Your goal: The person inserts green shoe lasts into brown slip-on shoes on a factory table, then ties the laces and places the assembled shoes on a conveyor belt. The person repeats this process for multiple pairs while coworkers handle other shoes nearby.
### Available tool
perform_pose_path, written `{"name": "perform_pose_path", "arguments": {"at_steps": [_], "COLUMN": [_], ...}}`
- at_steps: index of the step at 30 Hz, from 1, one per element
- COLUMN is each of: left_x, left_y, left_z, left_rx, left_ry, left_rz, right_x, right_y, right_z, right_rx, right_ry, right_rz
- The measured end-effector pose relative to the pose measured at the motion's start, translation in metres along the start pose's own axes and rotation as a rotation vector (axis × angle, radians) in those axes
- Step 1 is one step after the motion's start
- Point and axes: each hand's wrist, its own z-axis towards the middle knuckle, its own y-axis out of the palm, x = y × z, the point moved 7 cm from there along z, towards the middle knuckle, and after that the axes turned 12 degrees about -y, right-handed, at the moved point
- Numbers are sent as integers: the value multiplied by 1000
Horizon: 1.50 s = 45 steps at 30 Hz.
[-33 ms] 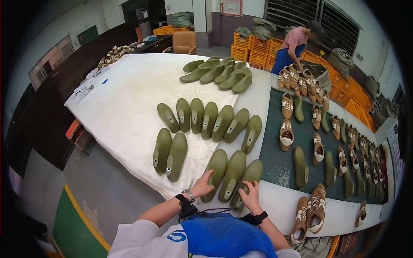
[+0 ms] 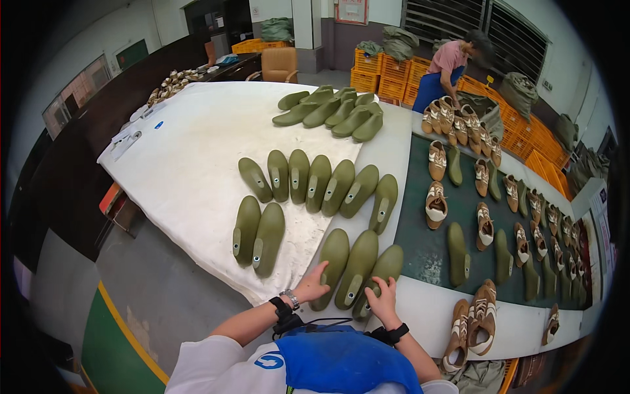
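Three green shoe lasts lie side by side at the near edge of the table, pressed between my two hands. My left hand (image 2: 310,287) presses its fingers and thumb against the left shoe last (image 2: 333,259). The middle shoe last (image 2: 357,266) is touched by neither hand. My right hand (image 2: 382,303) curls its fingers over the heel end of the right shoe last (image 2: 387,264). Just left of them lies a pair of shoe lasts (image 2: 269,233). Beyond is a row of several more shoe lasts (image 2: 319,180).
A white cloth (image 2: 184,157) covers the table's left part. Further back sits a cluster of green lasts (image 2: 328,111). On the right, a conveyor belt (image 2: 420,253) carries brown sneakers (image 2: 436,203) and lasts. A co-worker (image 2: 449,65) handles sneakers near orange crates (image 2: 394,72).
The three lasts between my hands have shifted slightly to the right, and my left hand with them. The co-worker and the other lasts stay in place.
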Motion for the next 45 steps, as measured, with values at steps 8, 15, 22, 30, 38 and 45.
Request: {"name": "perform_pose_path", "arguments": {"at_steps": [8, 15, 22, 30, 38, 45], "left_x": [12, -168, -172, -92, -97, -121], "left_y": [-60, -240, -180, -74, -113, -282], "left_z": [30, 25, 32, 9, 57, 189], "left_rx": [194, 666, 456, 113, -142, 504], "left_ry": [205, -478, -263, -192, -342, -277], "left_rz": [154, -141, -403, -322, -294, -447], "right_x": [25, 22, 21, 25, 31, 32], "right_y": [-20, -19, -18, -20, -23, -22], "right_z": [-10, -10, -8, -10, -14, -14], "right_rx": [110, 90, 87, 132, 217, 230], "right_ry": [62, 22, 25, 62, 96, 108], "right_rz": [46, -52, -52, -91, -84, -114]}}
